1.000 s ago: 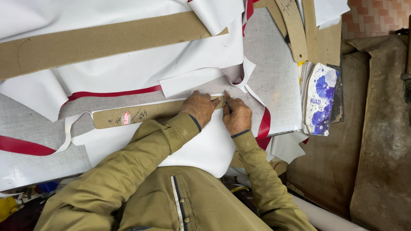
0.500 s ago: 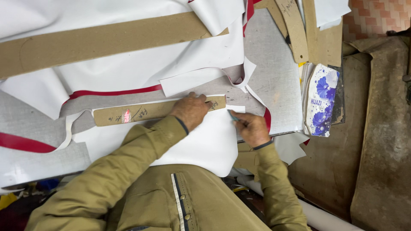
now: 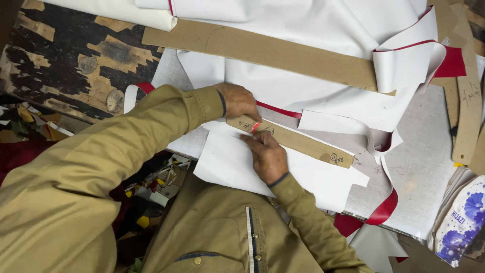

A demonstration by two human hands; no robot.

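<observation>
My left hand [image 3: 240,101] lies flat on the near end of the short card strip [image 3: 295,141], fingers pressed together and curled down over its edge, holding it against the white sheet [image 3: 283,174]. My right hand [image 3: 268,156] sits just below the strip, its fingers bunched and the tips touching the strip's lower edge near a small red mark; I may be pinching something thin there, but my knuckles hide it and I cannot tell. The strip runs slantwise from my left hand down toward the right, lying on the white sheet on the bench [image 3: 429,167], with pen scribbles at both ends. A red edge [image 3: 275,109] of the sheeting shows just above the strip, touching my left hand. Further up, a long card strip [image 3: 262,50] lies across more white sheeting [image 3: 323,25], well apart from my hands. A loop of white and red trim [image 3: 386,207] curls off the right side of the sheet. At the far right lie more card patterns [image 3: 467,101], and a blue-flowered packet [image 3: 462,220] rests at the bench's corner. The worn dark wood [image 3: 65,65] shows at the upper left, beyond my olive sleeves [image 3: 126,146]
</observation>
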